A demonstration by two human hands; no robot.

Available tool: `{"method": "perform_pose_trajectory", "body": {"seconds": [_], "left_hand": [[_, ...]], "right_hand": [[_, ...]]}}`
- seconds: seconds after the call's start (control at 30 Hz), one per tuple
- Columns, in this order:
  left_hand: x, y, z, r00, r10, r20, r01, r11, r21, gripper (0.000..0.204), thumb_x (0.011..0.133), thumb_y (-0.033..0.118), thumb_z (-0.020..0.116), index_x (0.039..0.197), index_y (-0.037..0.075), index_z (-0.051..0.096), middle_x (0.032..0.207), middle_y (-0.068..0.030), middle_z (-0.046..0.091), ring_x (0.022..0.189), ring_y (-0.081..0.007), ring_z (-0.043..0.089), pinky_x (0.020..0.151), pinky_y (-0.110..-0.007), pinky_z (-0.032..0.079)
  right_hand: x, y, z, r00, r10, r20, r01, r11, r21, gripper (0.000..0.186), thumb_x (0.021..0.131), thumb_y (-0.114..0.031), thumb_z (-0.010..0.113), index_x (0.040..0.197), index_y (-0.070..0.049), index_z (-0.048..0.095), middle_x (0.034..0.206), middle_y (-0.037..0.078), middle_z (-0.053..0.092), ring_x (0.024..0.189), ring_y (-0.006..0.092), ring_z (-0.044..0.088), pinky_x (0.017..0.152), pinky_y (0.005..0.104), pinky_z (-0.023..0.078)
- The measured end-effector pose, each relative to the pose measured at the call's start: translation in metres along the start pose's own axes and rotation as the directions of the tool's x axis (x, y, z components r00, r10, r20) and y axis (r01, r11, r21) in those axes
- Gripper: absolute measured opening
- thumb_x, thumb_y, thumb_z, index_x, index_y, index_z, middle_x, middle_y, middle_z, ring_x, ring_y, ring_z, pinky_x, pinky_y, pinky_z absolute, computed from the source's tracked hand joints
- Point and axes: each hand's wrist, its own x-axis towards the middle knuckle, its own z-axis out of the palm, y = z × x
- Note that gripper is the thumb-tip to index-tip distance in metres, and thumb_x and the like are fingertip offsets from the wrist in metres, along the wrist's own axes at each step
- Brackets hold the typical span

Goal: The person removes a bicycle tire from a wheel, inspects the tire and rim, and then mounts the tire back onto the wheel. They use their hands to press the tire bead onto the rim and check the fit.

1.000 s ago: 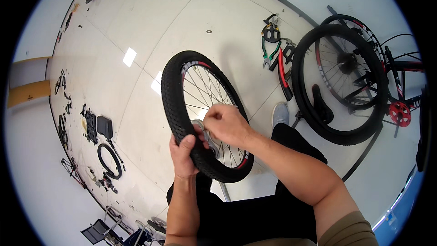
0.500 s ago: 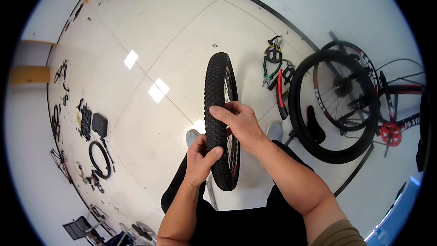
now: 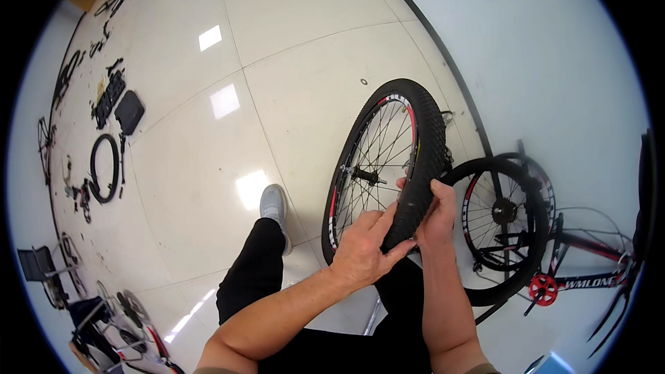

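Observation:
A bicycle wheel with a knobbly black tyre (image 3: 431,131), a rim with red and white markings and a dark hub (image 3: 365,174) is held upright at a slant before me. My left hand (image 3: 361,246) grips the near lower part of the tyre, with fingers along its left side. My right hand (image 3: 436,213) is closed on the tyre's right side, a little higher, with thumb raised on the tread and some fingertips showing behind it.
At right against the wall lie a black tyre (image 3: 485,298), a wheel with a cassette (image 3: 504,209) and a bicycle frame (image 3: 589,248) with red chainring (image 3: 542,290). Bike parts, a dark case (image 3: 129,112) and a tyre (image 3: 97,187) lie left; a chair (image 3: 34,266) stands lower left.
The wheel has turned from edge-on to a slant showing its spokes, and shifted right. Both hands moved right with it, my right hand now along the tyre's right side. The view has swung round.

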Motion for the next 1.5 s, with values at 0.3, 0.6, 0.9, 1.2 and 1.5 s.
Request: {"method": "perform_pose_trajectory", "body": {"seconds": [0.3,0.6,0.9,1.2,1.5], "left_hand": [[-0.003,-0.008,0.012,0.992,-0.103,0.071,0.101,0.994,0.033,0.082,0.078,0.042,0.086,0.14,-0.001,0.053,0.095,-0.0156,0.06,0.076,-0.0278,0.063,0.065,-0.038,0.053],[0.009,-0.009,0.011,0.86,-0.434,0.267,0.501,0.818,-0.283,0.08,0.07,0.043,0.093,0.125,0.002,0.053,0.086,-0.0158,0.067,0.078,-0.0307,0.068,0.072,-0.038,0.054],[0.004,-0.023,0.016,0.93,-0.256,0.264,0.341,0.869,-0.358,0.074,0.081,0.032,0.085,0.14,0.001,0.054,0.116,-0.0179,0.066,0.106,-0.0296,0.065,0.091,-0.038,0.052],[0.007,-0.022,0.022,0.847,-0.329,0.419,0.531,0.461,-0.711,0.057,0.091,0.019,0.078,0.142,0.005,0.056,0.12,-0.0088,0.067,0.101,-0.0142,0.062,0.09,-0.028,0.052],[0.002,-0.02,0.019,0.91,-0.301,0.285,0.404,0.801,-0.443,0.059,0.085,0.028,0.081,0.137,0.01,0.061,0.109,-0.0164,0.063,0.101,-0.0305,0.062,0.089,-0.039,0.05]], "right_hand": [[-0.004,-0.008,0.012,0.984,-0.057,-0.167,0.026,0.983,-0.184,0.042,0.101,-0.041,0.051,0.11,-0.001,0.061,0.093,0.014,0.069,0.068,0.0176,0.064,0.06,0.0307,0.053],[0.003,-0.009,0.004,0.983,-0.013,-0.182,-0.029,0.974,-0.224,0.049,0.103,-0.048,0.048,0.113,-0.003,0.062,0.089,0.011,0.069,0.069,0.0168,0.064,0.062,0.0294,0.054],[0.007,-0.021,-0.004,0.999,0.012,-0.051,-0.025,0.968,-0.248,0.051,0.102,-0.051,0.048,0.114,-0.003,0.061,0.092,0.012,0.069,0.073,0.0172,0.065,0.063,0.0289,0.054],[0.011,-0.021,-0.001,0.984,-0.092,-0.154,0.042,0.951,-0.306,0.062,0.1,-0.058,0.048,0.113,0.001,0.062,0.087,0.012,0.069,0.068,0.0184,0.064,0.063,0.0282,0.054],[0.01,-0.026,-0.003,0.989,-0.026,-0.145,-0.02,0.952,-0.304,0.063,0.1,-0.057,0.047,0.115,0.002,0.061,0.089,0.013,0.069,0.071,0.0203,0.065,0.063,0.0288,0.053]]}}
